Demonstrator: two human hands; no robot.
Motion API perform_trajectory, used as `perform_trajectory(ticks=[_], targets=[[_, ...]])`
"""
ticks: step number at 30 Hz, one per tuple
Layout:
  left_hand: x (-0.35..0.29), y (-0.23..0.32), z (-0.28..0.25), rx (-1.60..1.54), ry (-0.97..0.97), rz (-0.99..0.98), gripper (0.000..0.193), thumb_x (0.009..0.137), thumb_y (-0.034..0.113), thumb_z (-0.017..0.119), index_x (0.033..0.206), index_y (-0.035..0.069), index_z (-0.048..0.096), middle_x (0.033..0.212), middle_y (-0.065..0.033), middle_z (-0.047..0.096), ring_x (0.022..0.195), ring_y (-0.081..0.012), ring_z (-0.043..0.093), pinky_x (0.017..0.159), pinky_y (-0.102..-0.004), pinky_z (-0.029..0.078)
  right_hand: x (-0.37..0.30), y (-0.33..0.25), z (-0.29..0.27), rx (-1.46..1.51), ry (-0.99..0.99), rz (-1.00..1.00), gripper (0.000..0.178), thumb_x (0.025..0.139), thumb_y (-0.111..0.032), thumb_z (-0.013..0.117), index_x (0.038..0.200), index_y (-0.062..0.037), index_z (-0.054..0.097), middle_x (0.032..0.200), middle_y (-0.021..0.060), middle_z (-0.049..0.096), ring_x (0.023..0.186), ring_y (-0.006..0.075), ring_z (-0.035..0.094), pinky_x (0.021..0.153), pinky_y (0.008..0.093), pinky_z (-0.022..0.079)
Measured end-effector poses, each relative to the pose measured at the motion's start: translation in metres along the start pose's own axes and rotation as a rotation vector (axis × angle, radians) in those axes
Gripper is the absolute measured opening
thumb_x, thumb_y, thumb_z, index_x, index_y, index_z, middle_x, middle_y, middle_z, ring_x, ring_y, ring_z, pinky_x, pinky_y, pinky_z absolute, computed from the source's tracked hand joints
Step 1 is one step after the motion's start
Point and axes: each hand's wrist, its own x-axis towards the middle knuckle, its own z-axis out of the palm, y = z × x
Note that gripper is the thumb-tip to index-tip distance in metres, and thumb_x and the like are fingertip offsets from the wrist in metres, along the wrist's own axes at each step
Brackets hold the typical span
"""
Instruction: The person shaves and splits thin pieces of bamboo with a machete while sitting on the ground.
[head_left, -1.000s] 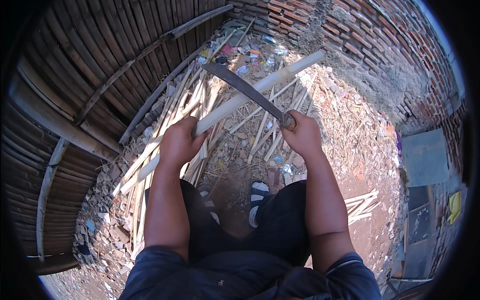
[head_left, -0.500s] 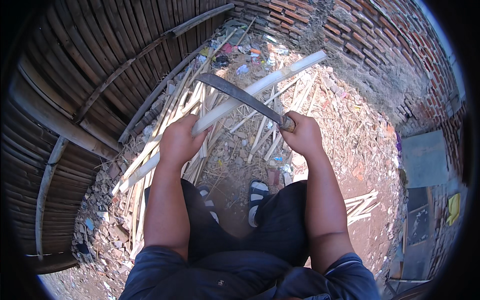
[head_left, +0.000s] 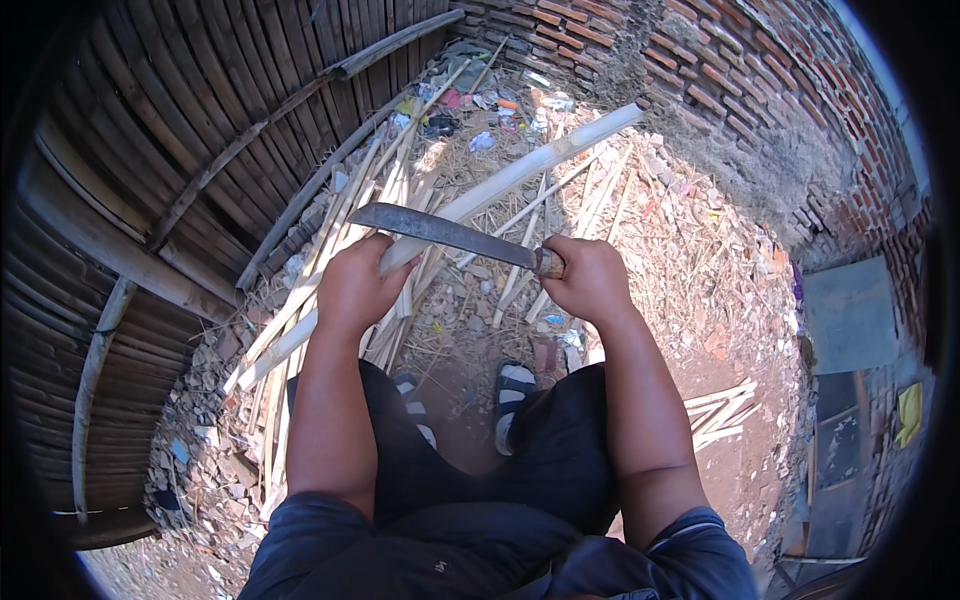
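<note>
My left hand is closed around a long pale bamboo strip. The strip slants up and away to the far right, and its near end runs back under my left forearm. In my right hand is a machete, gripped by its wooden handle. Its dark, curved blade points left and crosses over the strip just beyond my left hand, the tip close above the knuckles. Whether the edge touches the strip I cannot tell.
Several bamboo strips lie in a heap at the left, with more pale strips at the right. Rubble, straw and litter cover the ground. A slatted bamboo wall stands left, a brick wall far right. My sandalled feet are below.
My right hand has moved left and slightly nearer. The machete blade has come down closer to my left hand and lies flatter. The strip has shifted slightly.
</note>
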Motion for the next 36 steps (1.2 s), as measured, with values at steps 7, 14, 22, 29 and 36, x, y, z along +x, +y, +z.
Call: perform_trajectory(ticks=[7,14,22,29,36], targets=[[0.002,-0.006,-0.004,-0.003,-0.035,-0.037,0.041,0.090,0.044,0.085,0.103,0.007,0.075,0.092,-0.0164,0.076,0.086,-0.0395,0.074,0.076,-0.0492,0.058,0.005,0.041,-0.017,0.202,0.137,0.440,0.034,0.088,-0.032,0.081,0.114,-0.0102,0.079,0.089,0.0204,0.077,0.087,0.0417,0.075,0.078,0.0473,0.059],[0.003,-0.002,-0.002,0.011,-0.029,-0.047,0.042,0.090,0.045,0.085,0.103,0.007,0.075,0.093,-0.0168,0.076,0.088,-0.0388,0.074,0.076,-0.0491,0.058,0.001,0.016,-0.005,0.019,0.062,0.176,0.035,0.082,-0.024,0.081,0.115,-0.0126,0.078,0.092,0.0183,0.077,0.089,0.0400,0.075,0.081,0.0507,0.060],[0.002,-0.003,-0.005,-0.032,-0.021,-0.010,0.040,0.090,0.042,0.085,0.099,0.005,0.073,0.089,-0.0171,0.074,0.084,-0.0391,0.074,0.074,-0.0497,0.057,0.007,0.042,-0.007,0.140,0.088,0.311,0.036,0.083,-0.025,0.080,0.116,-0.0106,0.078,0.093,0.0215,0.077,0.089,0.0426,0.075,0.080,0.0507,0.059],[0.003,-0.004,0.001,-0.043,0.010,0.008,0.041,0.090,0.041,0.086,0.096,0.004,0.071,0.088,-0.0177,0.074,0.083,-0.0413,0.072,0.073,-0.0502,0.056,0.002,0.020,-0.009,0.068,0.058,0.217,0.036,0.083,-0.025,0.080,0.117,-0.0119,0.077,0.093,0.0194,0.077,0.088,0.0407,0.075,0.080,0.0498,0.060],[0.003,-0.009,0.000,-0.023,0.014,0.023,0.041,0.090,0.042,0.085,0.096,0.004,0.071,0.090,-0.0180,0.074,0.084,-0.0423,0.072,0.074,-0.0506,0.056,0.013,0.016,-0.004,0.022,-0.084,0.201,0.034,0.083,-0.026,0.079,0.114,-0.0116,0.078,0.092,0.0196,0.077,0.088,0.0415,0.075,0.081,0.0502,0.059]])
